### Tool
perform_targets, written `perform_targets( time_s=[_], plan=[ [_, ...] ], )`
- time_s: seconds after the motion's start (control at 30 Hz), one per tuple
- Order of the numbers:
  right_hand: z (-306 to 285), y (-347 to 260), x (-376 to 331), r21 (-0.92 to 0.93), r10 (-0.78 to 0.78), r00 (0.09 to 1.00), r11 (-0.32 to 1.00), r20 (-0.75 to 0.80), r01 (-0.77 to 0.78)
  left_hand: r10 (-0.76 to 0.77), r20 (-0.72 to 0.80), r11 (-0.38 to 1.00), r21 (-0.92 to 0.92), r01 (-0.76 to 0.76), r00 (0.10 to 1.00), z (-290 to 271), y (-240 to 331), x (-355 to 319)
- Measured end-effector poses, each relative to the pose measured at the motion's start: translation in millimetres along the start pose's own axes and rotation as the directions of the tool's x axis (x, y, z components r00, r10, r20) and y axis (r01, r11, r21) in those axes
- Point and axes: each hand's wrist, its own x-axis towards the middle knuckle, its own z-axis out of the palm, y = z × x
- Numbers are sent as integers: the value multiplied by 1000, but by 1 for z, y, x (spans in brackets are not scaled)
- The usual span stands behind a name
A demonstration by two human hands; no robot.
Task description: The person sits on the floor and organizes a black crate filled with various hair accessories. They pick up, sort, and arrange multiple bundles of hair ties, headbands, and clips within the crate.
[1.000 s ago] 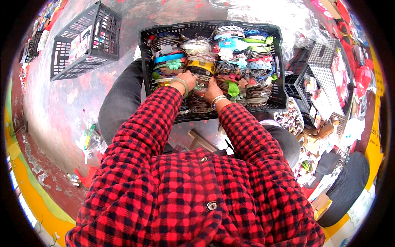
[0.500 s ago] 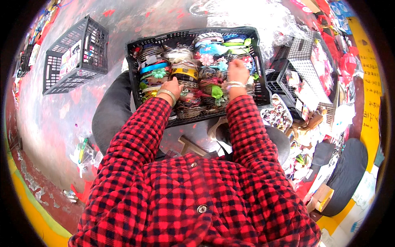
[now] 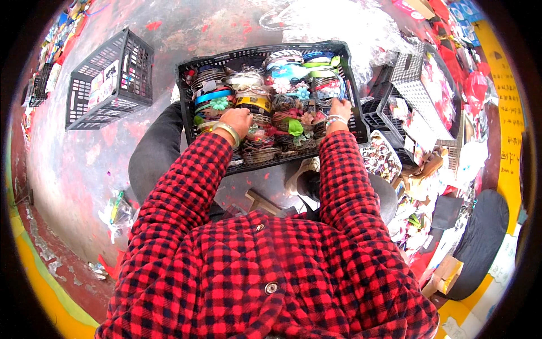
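Note:
A black plastic crate (image 3: 191,59) rests across my lap, packed with rows of hair bands (image 3: 254,103) in many colours. Some bear fabric flowers and green leaf-like pieces. My left hand (image 3: 237,121) lies over the front-left rows, its fingers curled down among the bands. Toward the crate's right side, my right hand (image 3: 340,108) bends its closed fingers onto the right-hand row, below a bundle of blue and white bands (image 3: 332,86). What either hand grips is hidden by the fingers.
Another black crate (image 3: 135,79) stands on the floor at the left. To the right are a grey woven basket (image 3: 407,73), a black crate (image 3: 389,107) and a white container of small items (image 3: 379,153). Clear plastic wrap (image 3: 361,34) lies behind; a wooden stool part (image 3: 262,201) shows below.
My right hand has come down and slightly right, from above the flowered bands to the right row. My left hand has shifted slightly right, and its back shows more.

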Motion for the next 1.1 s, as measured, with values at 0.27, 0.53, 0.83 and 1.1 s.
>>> perform_targets(
  time_s=[0.27, 0.53, 0.83, 1.1],
  plan=[
    [-40, -101, -25, 540, -516, 856, 719, -6, 437, 154, -386, 951, -191, -242, 910, -37, 16, 1],
    [-35, -160, -132, 376, -806, 241, 488, 541, 787, 279, -319, 925, -165, -343, 906, -46, 2, -1],
    [-17, -125, -100, 253, -280, 358, 960, 891, 123, 37, -92, 773, -629, -86, 995, -40, -24, 2],
    [8, -120, -84, 186, -205, 223, 977, 953, 105, 60, 3, 760, -648, -44, 998, -36, -59, 3]
  ],
)
